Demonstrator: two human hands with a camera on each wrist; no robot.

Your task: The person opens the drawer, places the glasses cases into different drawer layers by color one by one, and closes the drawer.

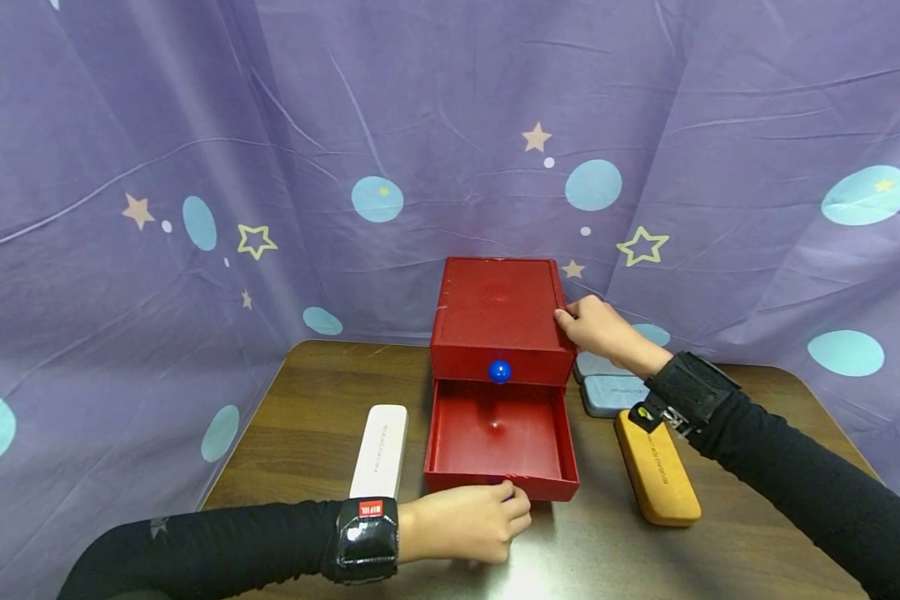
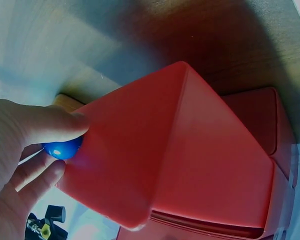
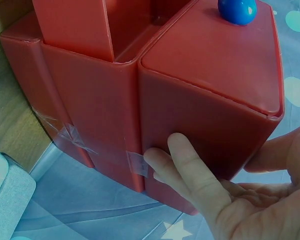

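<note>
A red cabinet [image 1: 498, 300] stands in the middle of the table, with one drawer [image 1: 495, 454] pulled out below its upper drawer. That pulled-out drawer holds nothing in the head view. My left hand [image 1: 468, 518] pinches its blue knob [image 2: 62, 148] between thumb and fingers. Another blue knob [image 1: 499, 372] sits on the front of the upper drawer. At the cabinet's upper right edge, my right hand [image 1: 607, 332] grips the body, thumb over the top edge and fingers [image 3: 190, 162] against the side wall.
A white oblong case [image 1: 382, 446] lies left of the drawer, partly behind my left wrist. Right of the cabinet lie a yellow case [image 1: 658, 475], a blue case [image 1: 611, 397] and a greyish case [image 1: 594, 366]. A purple patterned cloth [image 1: 450, 125] hangs behind the table.
</note>
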